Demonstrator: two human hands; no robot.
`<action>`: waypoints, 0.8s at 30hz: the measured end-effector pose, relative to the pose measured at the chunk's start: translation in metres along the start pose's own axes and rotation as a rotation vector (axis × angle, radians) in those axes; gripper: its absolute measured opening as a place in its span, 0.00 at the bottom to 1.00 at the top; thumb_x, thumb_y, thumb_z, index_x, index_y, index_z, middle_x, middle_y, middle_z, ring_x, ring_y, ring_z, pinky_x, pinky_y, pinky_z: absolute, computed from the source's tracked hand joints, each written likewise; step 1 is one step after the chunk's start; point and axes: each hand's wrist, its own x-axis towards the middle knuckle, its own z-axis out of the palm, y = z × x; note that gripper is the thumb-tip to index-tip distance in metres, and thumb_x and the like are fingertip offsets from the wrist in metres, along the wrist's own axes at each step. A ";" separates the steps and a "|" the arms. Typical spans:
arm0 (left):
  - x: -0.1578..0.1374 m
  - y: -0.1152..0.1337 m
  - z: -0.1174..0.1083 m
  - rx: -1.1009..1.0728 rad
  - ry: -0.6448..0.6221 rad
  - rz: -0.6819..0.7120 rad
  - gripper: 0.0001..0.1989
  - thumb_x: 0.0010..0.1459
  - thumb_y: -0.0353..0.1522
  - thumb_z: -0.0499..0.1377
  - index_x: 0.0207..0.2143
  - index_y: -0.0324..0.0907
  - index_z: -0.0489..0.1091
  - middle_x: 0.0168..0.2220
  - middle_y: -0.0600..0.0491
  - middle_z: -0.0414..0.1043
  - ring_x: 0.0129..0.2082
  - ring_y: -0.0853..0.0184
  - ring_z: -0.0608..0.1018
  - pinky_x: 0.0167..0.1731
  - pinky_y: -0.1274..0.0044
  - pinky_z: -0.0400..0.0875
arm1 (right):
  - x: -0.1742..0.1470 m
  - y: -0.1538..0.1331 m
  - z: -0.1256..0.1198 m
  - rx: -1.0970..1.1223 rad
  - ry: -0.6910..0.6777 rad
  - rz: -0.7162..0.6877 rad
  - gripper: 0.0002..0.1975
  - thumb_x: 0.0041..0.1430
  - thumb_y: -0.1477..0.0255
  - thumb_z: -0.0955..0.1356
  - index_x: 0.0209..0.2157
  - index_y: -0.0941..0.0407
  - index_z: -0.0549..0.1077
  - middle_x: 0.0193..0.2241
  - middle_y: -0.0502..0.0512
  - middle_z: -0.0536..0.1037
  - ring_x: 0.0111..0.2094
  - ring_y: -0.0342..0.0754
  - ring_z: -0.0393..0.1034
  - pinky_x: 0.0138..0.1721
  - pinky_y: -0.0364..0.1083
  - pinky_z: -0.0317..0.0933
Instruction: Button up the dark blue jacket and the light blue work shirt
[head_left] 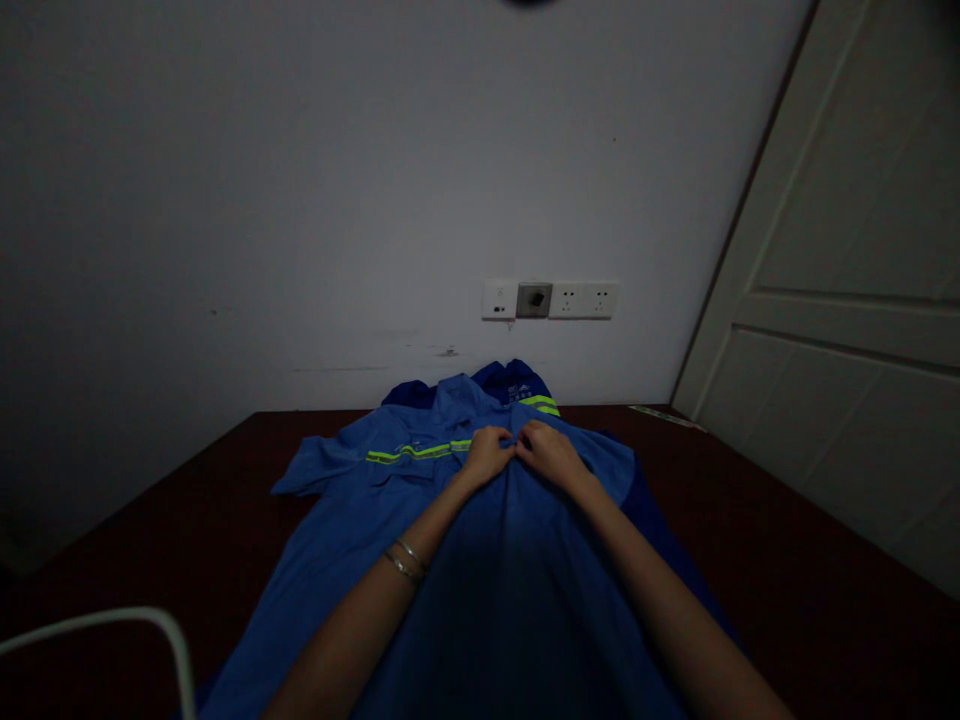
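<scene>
A blue short-sleeved work shirt with a yellow-green reflective stripe across the chest lies spread on the dark table. My left hand and my right hand meet at its upper middle, fingertips nearly touching. Each pinches the fabric along the front, and the cloth creases downward below them. Whether a button sits between the fingers is too small to make out. Behind the collar and along the right side, a darker blue garment with a similar stripe shows beneath the shirt.
The dark red-brown table runs up to a pale wall. Sockets and a switch panel are set in that wall. A panelled door stands at the right. A white cable curves in at lower left.
</scene>
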 end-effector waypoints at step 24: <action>-0.001 -0.003 0.001 0.099 0.031 0.103 0.14 0.51 0.35 0.58 0.39 0.39 0.74 0.38 0.49 0.75 0.41 0.63 0.72 0.42 0.73 0.65 | 0.011 0.026 0.014 0.517 0.000 0.035 0.10 0.49 0.73 0.63 0.27 0.60 0.76 0.25 0.55 0.78 0.27 0.45 0.70 0.30 0.41 0.60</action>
